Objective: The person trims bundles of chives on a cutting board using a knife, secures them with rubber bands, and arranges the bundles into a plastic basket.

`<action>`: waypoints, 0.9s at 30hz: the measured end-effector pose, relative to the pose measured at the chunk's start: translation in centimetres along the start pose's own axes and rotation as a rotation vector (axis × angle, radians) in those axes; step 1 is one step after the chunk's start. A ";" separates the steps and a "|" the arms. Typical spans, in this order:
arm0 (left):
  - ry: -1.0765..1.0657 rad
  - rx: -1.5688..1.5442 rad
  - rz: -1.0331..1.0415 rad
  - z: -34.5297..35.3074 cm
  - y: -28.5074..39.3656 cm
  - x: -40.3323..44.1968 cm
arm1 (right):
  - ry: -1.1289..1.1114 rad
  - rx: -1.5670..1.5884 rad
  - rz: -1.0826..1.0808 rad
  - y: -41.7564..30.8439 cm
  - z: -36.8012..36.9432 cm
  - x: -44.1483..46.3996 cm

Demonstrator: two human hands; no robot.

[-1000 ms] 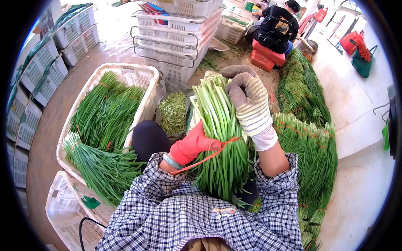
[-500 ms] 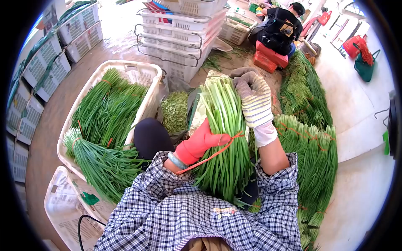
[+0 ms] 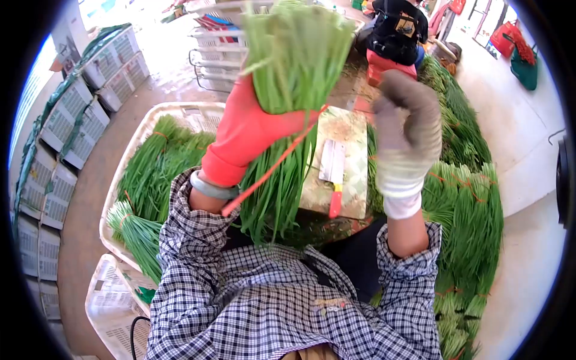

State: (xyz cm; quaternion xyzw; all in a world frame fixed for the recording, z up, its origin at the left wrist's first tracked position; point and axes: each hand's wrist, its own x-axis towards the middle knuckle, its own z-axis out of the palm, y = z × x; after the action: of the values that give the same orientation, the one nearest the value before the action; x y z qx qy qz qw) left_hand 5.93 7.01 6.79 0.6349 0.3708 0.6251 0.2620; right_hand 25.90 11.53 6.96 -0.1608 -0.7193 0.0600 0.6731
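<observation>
My left hand (image 3: 249,129), in a red glove, grips a bunch of green stalks (image 3: 294,66) around its middle, stalk ends up and leaves hanging. A red tie (image 3: 270,168) runs by the thumb, its loose end hanging toward my wrist. To the right, my right hand (image 3: 408,132), in a grey and striped glove, is raised with its fingers curved and apart, blurred and holding nothing visible. Between and below the hands, a cleaver (image 3: 333,168) with a red and yellow handle lies on a board (image 3: 354,141).
At left stands a white crate (image 3: 111,216) of tied bunches, with another crate (image 3: 105,300) below it. Tied green bunches (image 3: 468,222) line the right side. Stacked crates (image 3: 216,60) stand ahead; a person in black (image 3: 399,30) sits beyond on a red box (image 3: 381,65).
My left hand has lifted the bunch up and to the left, uncovering the board and cleaver. My right hand has moved away to the right, and its fingers have opened.
</observation>
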 end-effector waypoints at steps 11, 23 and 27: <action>0.067 0.121 0.021 2.7 -2.1 -0.7 | -0.158 0.083 0.259 -1.4 4.1 3.1; 0.096 -0.191 -0.138 1.6 -2.4 -0.6 | -0.176 0.303 0.463 5.0 -1.1 2.7; 0.025 0.325 0.099 -1.2 -0.7 3.0 | -0.704 -0.629 0.783 14.7 -4.2 -9.7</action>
State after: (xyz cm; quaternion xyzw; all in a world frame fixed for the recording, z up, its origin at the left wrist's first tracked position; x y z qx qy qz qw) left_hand 4.46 9.66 8.13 0.6787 0.4384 0.5769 0.1200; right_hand 32.67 21.83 -6.36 -0.5748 -0.7691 0.1374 0.2433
